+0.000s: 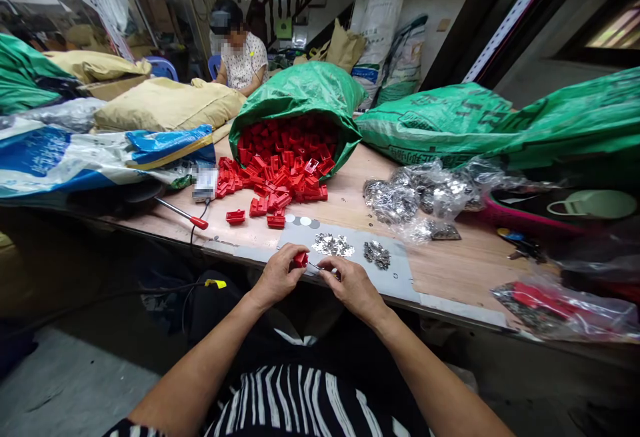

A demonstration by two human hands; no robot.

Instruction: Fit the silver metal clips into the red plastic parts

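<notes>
Red plastic clip (301, 259) pinched in fingertips of closed left hand (277, 276) over near table (450, 264) edge; closed right hand (353, 284) at its 3 o'clock grips thin metal pin (316, 266), long axis 9-to-3, tip just beside clip.

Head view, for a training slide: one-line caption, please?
Left hand pinches a red clip, right hand a thin metal piece, before a green sack spilling red clips.

A red-handled screwdriver (181, 212) lies on the table (465, 267); tan sacks (165, 104) pile left; a person (241, 54) sits behind.
</notes>
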